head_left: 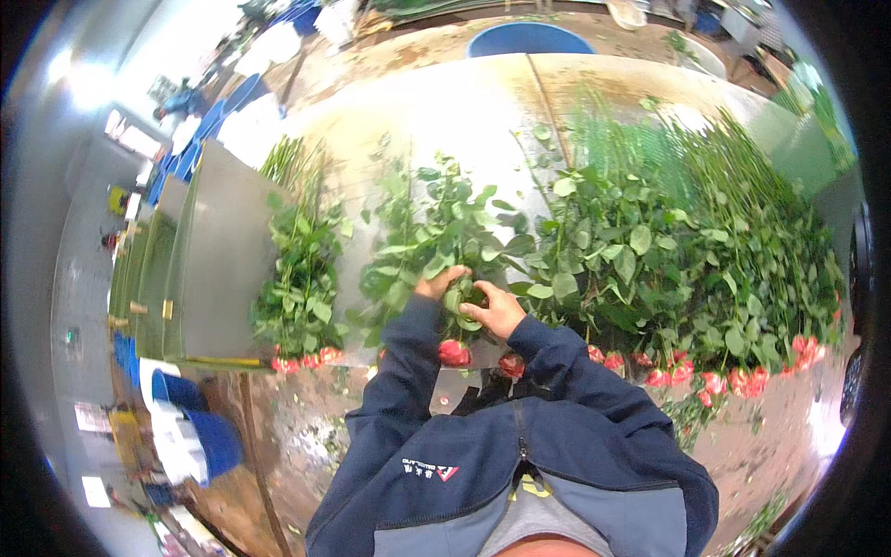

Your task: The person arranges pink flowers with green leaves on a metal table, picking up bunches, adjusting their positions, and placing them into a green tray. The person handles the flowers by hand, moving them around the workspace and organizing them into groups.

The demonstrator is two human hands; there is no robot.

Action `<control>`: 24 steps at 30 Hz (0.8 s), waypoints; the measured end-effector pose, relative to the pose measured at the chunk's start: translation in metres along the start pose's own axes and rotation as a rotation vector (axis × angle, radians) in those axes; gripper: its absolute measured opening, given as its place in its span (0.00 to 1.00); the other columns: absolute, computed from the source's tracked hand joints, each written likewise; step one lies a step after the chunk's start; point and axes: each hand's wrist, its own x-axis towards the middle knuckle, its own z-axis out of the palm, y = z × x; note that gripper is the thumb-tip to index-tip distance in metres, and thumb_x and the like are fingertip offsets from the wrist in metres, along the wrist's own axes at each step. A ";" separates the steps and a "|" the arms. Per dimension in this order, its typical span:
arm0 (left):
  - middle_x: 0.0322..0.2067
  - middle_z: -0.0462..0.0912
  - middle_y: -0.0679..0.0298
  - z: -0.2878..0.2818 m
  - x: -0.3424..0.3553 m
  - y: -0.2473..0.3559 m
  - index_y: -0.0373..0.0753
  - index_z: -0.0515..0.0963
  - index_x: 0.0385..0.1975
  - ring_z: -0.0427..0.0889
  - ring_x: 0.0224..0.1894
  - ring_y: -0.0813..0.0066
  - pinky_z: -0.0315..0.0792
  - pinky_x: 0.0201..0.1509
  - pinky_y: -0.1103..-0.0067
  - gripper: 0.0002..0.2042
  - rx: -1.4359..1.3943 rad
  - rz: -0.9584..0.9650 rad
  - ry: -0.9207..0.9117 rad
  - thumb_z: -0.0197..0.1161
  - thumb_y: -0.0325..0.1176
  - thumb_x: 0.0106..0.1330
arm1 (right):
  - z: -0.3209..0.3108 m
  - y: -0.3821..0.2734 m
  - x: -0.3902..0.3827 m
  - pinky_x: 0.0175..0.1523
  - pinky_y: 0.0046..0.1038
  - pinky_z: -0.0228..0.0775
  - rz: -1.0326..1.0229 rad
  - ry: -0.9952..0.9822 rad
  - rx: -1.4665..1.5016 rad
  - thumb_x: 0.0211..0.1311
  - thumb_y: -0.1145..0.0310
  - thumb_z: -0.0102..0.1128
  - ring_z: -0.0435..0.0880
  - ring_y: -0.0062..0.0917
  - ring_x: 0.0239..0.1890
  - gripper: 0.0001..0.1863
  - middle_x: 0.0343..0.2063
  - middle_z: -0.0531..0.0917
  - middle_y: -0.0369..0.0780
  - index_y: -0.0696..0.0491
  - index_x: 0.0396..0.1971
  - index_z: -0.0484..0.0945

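At the middle of the table, my left hand [442, 282] curls its fingers round the leafy upper stem of a rose [455, 353], whose red-pink head hangs at the near edge. My right hand [498, 310] closes on the same leafy stems from the other side, thumb and fingers bent inward. Leaves partly cover the fingertips of both hands. A second rose head [511, 364] lies just below my right wrist. Beyond my hands, loose leafy rose stems [450, 209] spread away across the table.
A large pile of roses [631, 251] covers the table's right side, heads toward me. A smaller bunch [302, 278] lies left, beside upright grey-green panels [223, 260]. Blue tubs [529, 39] stand beyond the table and a blue bucket [212, 444] at lower left. Leaf litter covers the floor.
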 end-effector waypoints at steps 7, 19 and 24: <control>0.39 0.80 0.61 0.046 -0.044 0.068 0.32 0.75 0.41 0.77 0.40 0.78 0.70 0.44 0.81 0.15 0.201 0.271 0.045 0.58 0.37 0.61 | 0.011 -0.005 0.007 0.37 0.21 0.70 0.136 -0.094 0.856 0.48 0.75 0.59 0.77 0.23 0.33 0.36 0.37 0.78 0.45 0.62 0.59 0.54; 0.37 0.79 0.60 -0.085 -0.289 0.248 0.34 0.62 0.56 0.77 0.29 0.79 0.71 0.30 0.86 0.22 0.310 0.824 0.455 0.53 0.29 0.60 | 0.035 -0.079 0.014 0.41 0.23 0.71 -0.226 -0.110 0.537 0.45 0.75 0.53 0.78 0.25 0.37 0.29 0.38 0.78 0.40 0.58 0.53 0.64; 0.34 0.80 0.58 -0.227 -0.414 0.319 0.37 0.63 0.57 0.76 0.23 0.76 0.72 0.27 0.82 0.22 0.254 1.013 0.464 0.49 0.23 0.60 | 0.101 -0.076 0.048 0.48 0.29 0.71 -0.396 -0.106 0.749 0.48 0.78 0.54 0.76 0.32 0.46 0.33 0.49 0.72 0.45 0.58 0.59 0.57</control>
